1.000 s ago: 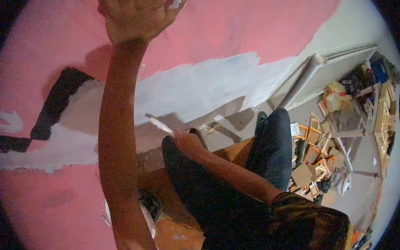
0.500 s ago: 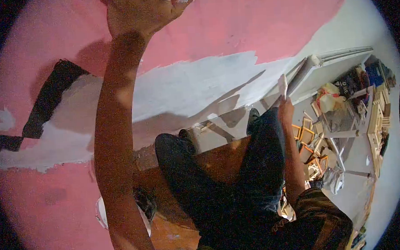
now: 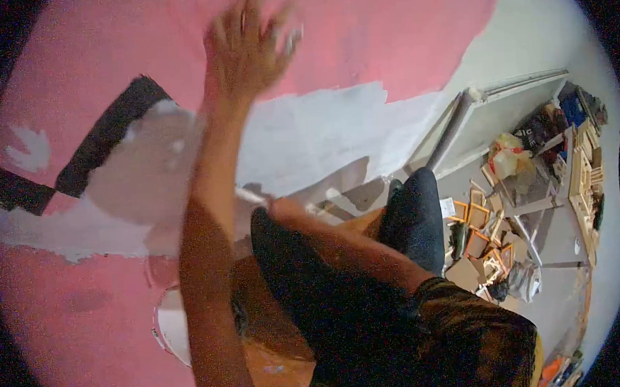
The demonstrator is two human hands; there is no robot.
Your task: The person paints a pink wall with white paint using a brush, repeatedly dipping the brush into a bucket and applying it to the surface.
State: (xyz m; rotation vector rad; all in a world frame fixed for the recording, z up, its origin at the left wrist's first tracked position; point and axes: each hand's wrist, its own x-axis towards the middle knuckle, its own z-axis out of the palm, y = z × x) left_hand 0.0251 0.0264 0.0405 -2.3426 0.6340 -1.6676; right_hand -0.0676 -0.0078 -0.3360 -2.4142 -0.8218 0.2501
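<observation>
Since half a second ago the right hand (image 3: 283, 210) has swung back from beside the right knee to the left knee, and the left hand (image 3: 246, 50) has dropped lower on the pink wall (image 3: 385, 28), now fully in frame.

Tool: a thin pale handle (image 3: 248, 195) sticks out of the right hand, pointing toward the wall's white band (image 3: 307, 137). Can't make out its head; probably a brush or scraper. Right fingers look closed round it, but the grip is small and blurred, so can't tell exactly.

Left hand: raised, palm toward the wall, fingers spread, nothing held. White smears on the fingertips. Motion blur; can't tell if it's touching the plaster. Looks like a brace for balance, since the person stands raised above the floor.

Below: legs in dark trousers (image 3: 416, 216) on an orange-brown platform (image 3: 277, 363). A white bucket (image 3: 173, 327) sits by the left forearm, within reach of the tool hand.

Wall: black stripe (image 3: 104, 138) running diagonally at left, white patches over pink.

Far right, down on the floor: wooden frames (image 3: 484, 237) scattered, a leaning board (image 3: 509, 106), clutter beyond.
</observation>
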